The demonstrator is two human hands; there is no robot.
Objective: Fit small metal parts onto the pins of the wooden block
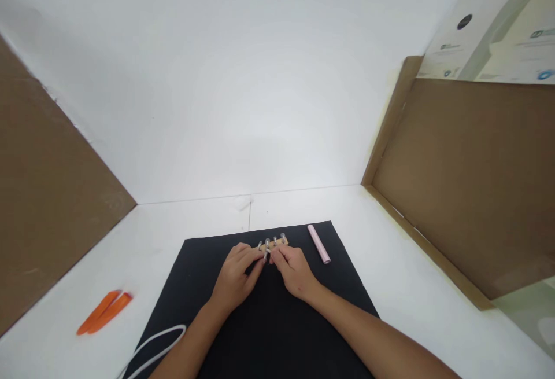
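A short light-wood strip with metal hooks [281,242] lies over the black mat [260,332], several small shiny hooks standing along it. My left hand [236,272] is closed around the strip's left end, its fingers reaching over the wood. From the right, my right hand [295,269] is closed in a pinch beside the middle hooks. A small shiny metal piece [265,256] shows between the fingertips of both hands. What exactly the right fingertips grip is hidden.
A pink rolled tube [319,244] lies on the mat's right side. Two orange strips [104,312] rest on the white table [160,228] at left. A white cable [160,341] loops over the mat's lower left corner. Brown panels [468,182] flank both sides.
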